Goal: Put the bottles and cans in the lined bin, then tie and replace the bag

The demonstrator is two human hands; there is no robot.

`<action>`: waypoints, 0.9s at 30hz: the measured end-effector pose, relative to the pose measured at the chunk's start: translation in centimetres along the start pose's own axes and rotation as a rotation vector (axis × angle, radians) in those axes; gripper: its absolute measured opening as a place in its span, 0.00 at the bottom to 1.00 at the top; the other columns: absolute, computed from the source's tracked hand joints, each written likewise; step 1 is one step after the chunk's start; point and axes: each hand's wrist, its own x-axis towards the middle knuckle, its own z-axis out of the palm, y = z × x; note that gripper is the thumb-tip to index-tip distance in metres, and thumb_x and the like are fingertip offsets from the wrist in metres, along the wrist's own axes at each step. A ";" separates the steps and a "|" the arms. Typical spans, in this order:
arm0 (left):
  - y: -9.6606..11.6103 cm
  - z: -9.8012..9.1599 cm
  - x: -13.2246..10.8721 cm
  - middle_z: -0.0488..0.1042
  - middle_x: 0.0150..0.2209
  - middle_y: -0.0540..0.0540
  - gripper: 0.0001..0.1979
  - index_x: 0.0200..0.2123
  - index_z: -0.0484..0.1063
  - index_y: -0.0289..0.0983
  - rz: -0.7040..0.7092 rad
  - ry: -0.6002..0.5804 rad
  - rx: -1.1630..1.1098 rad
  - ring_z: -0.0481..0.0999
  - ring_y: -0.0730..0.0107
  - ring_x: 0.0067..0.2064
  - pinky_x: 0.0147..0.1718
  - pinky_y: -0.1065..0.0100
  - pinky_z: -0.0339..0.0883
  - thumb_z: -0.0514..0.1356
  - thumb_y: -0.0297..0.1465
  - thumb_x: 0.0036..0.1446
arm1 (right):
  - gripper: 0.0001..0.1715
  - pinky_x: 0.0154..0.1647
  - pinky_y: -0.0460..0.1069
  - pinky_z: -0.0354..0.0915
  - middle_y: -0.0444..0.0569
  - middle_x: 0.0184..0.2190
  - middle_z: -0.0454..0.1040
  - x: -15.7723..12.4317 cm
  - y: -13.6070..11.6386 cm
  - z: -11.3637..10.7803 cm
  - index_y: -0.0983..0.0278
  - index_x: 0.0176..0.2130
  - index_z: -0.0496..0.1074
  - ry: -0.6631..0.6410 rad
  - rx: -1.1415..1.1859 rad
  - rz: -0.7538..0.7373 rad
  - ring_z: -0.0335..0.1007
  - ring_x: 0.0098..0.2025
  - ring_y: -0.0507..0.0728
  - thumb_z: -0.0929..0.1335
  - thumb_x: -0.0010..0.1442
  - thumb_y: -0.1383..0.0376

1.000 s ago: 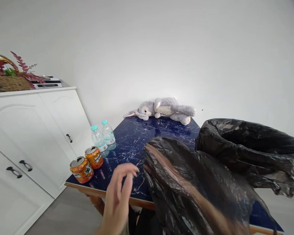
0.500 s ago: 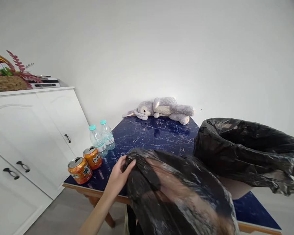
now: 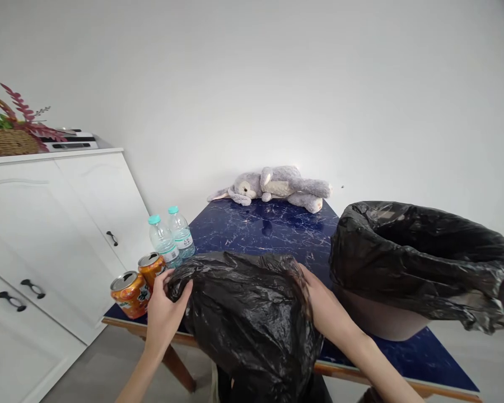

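Observation:
A black plastic garbage bag (image 3: 247, 313) hangs between my hands at the near edge of the blue table. My left hand (image 3: 167, 305) pinches the bag's upper left edge between thumb and fingers, close to the orange soda cans. At the upper right of the bag, my right hand (image 3: 319, 299) is on its rim; the thin film partly covers the fingers. Two open orange cans, a front one (image 3: 131, 295) and a rear one (image 3: 151, 267), stand at the table's left edge. Behind them stand two clear bottles (image 3: 164, 242) (image 3: 181, 234) with turquoise caps.
A bin lined with a black bag (image 3: 386, 319) stands on the right of the blue marbled table (image 3: 235, 226). A grey plush rabbit (image 3: 277, 187) lies at the back against the wall. White cabinets (image 3: 59, 224) on the left carry a flower basket (image 3: 10, 140).
My right hand has come out from under the bag's film to its right rim. My left hand has moved left with its edge, and the bag is now spread wider between them.

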 end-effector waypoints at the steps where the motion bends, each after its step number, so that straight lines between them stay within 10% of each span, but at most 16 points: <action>1: 0.0 -0.3 -0.7 0.71 0.58 0.32 0.37 0.61 0.65 0.36 0.060 0.031 0.043 0.73 0.39 0.61 0.61 0.41 0.69 0.66 0.52 0.56 | 0.32 0.69 0.68 0.65 0.56 0.70 0.66 -0.6 -0.8 -0.4 0.58 0.71 0.64 0.048 -0.052 0.027 0.63 0.71 0.69 0.59 0.72 0.64; 5: 1.0 -1.6 -3.7 0.65 0.64 0.33 0.33 0.68 0.61 0.39 0.461 0.125 0.212 0.66 0.41 0.67 0.65 0.42 0.65 0.63 0.44 0.65 | 0.34 0.69 0.67 0.67 0.56 0.74 0.56 -3.0 -6.0 -1.7 0.58 0.74 0.56 0.294 -0.168 0.060 0.59 0.73 0.68 0.55 0.72 0.69; 11: 1.9 -2.0 -3.2 0.67 0.70 0.44 0.30 0.74 0.55 0.49 0.785 -0.289 0.391 0.66 0.49 0.71 0.66 0.49 0.66 0.57 0.40 0.73 | 0.28 0.75 0.65 0.58 0.54 0.75 0.57 -0.6 -10.2 1.3 0.63 0.72 0.60 0.111 -0.236 -0.191 0.46 0.78 0.64 0.56 0.77 0.64; 18: 0.1 0.6 -1.3 0.57 0.75 0.47 0.48 0.78 0.44 0.51 0.843 -0.660 0.501 0.54 0.40 0.76 0.71 0.39 0.53 0.62 0.56 0.63 | 0.37 0.74 0.77 0.38 0.59 0.76 0.51 3.5 -4.4 7.4 0.61 0.73 0.61 -0.209 -0.476 0.047 0.39 0.78 0.76 0.55 0.77 0.46; 27: -4.4 -0.7 -1.8 0.54 0.76 0.44 0.44 0.78 0.45 0.49 0.694 -0.641 0.499 0.54 0.41 0.76 0.71 0.39 0.52 0.60 0.52 0.67 | 0.39 0.77 0.66 0.42 0.58 0.78 0.45 3.7 1.4 4.7 0.64 0.76 0.55 -0.285 -0.440 0.201 0.36 0.79 0.68 0.54 0.77 0.47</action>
